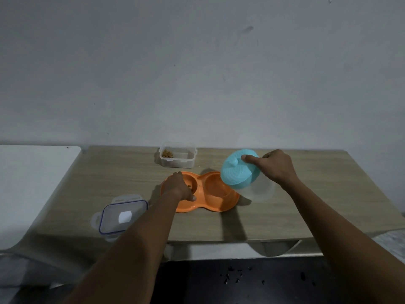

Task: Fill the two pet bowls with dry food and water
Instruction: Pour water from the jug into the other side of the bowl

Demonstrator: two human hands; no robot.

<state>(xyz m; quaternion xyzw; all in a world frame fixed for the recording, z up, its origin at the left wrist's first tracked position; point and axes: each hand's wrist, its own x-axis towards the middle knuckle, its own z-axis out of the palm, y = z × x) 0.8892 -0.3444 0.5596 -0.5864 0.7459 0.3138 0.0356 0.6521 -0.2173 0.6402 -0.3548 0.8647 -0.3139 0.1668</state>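
Clearly the right hand grips a tilted clear jug by its teal lid, over the orange double bowl; probably light, slippery plastic. Left hand steadies the bowl's kibble side.

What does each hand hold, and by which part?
Right hand holds the tilted jug by its blue lid end. Left hand rests on the orange double bowl, gripping nothing visible.

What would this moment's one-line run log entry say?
left hand: steadying orange double bowl | right hand: tilting blue-lidded jug over right bowl | left bowl: some dry food
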